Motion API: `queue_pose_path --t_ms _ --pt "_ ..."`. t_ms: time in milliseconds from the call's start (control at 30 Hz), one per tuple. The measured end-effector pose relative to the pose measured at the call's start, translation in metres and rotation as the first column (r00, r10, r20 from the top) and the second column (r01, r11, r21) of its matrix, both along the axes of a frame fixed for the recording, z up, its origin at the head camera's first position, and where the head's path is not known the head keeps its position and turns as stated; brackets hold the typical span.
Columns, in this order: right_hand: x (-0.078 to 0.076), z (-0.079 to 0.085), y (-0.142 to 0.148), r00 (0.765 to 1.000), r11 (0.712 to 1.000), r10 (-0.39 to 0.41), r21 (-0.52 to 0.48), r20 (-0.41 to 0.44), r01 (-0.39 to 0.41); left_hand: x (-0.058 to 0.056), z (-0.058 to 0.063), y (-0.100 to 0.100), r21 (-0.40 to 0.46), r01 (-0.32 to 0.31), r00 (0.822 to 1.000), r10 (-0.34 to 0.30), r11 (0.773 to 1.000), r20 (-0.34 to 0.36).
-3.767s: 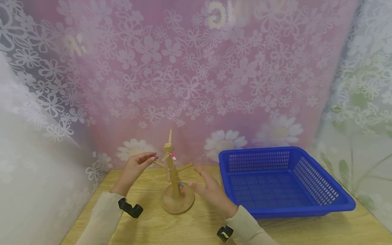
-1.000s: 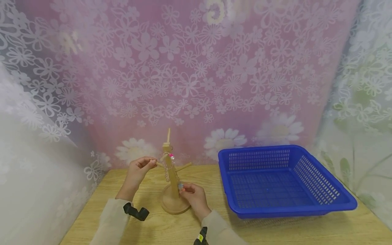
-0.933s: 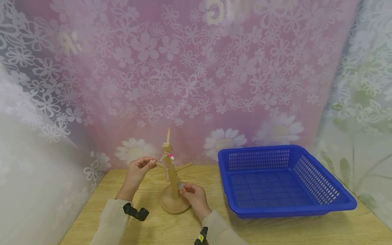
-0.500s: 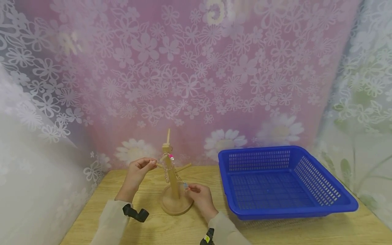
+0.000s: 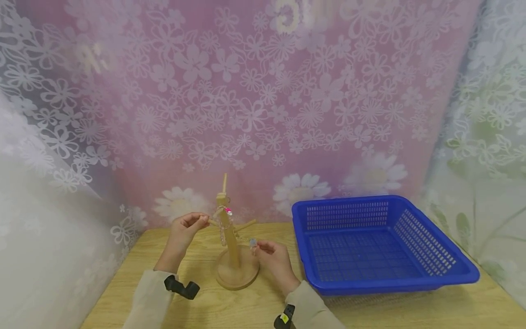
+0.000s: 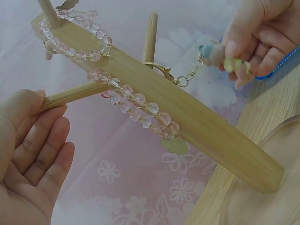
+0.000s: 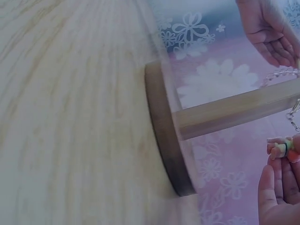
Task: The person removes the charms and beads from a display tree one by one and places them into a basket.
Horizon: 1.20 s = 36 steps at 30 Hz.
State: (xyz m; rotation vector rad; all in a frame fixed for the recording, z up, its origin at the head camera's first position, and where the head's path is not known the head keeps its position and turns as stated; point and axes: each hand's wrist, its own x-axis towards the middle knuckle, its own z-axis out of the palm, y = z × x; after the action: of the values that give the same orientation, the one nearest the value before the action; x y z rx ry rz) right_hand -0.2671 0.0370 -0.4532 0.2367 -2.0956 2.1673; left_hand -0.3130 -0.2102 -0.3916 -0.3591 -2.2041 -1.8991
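A wooden stand (image 5: 232, 244) with a round base and several pegs stands on the table. My left hand (image 5: 185, 235) pinches the end of its left peg (image 6: 77, 95) between thumb and fingers. Two clear pink beaded bracelets hang on the stand, the lower bracelet (image 6: 138, 99) on that peg and the upper bracelet (image 6: 80, 56) higher up. From the right-hand peg (image 6: 150, 40) hangs a keychain with a gold clasp (image 6: 163, 70) and a short chain. My right hand (image 5: 278, 264) pinches the keychain's small coloured figure (image 6: 215, 54), holding it out to the right of the post.
A blue plastic basket (image 5: 304, 242) with slotted walls stands to the right on the wooden table (image 5: 197, 301). Floral curtain (image 5: 255, 114) closes off the back and sides. A pink charm (image 5: 228, 210) shows near the stand's top.
The right hand has come in from beside the stand, taken hold of the keychain's figure and drawn it away from the post to the right. The left hand has closed on the peg's tip.
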Motion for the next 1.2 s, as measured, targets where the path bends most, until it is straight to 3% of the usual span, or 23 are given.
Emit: queue_pose_path --t_ms 167,667,1200 --pt "-0.004 -0.004 0.001 1.0 1.0 0.004 -0.003 0.002 -0.004 0.0 0.0 0.001 0.002 -0.008 1.0 0.008 1.0 -0.003" --pt "0.003 0.012 -0.003 0.998 0.999 -0.04 -0.008 -0.05 0.04 0.001 0.0 0.001 0.011 -0.016 1.0 0.016 1.0 -0.001" --pt "0.006 0.024 -0.003 0.997 0.997 -0.073 -0.008 -0.039 0.073 -0.001 -0.004 0.001 0.039 -0.014 1.0 0.015 0.999 -0.012"
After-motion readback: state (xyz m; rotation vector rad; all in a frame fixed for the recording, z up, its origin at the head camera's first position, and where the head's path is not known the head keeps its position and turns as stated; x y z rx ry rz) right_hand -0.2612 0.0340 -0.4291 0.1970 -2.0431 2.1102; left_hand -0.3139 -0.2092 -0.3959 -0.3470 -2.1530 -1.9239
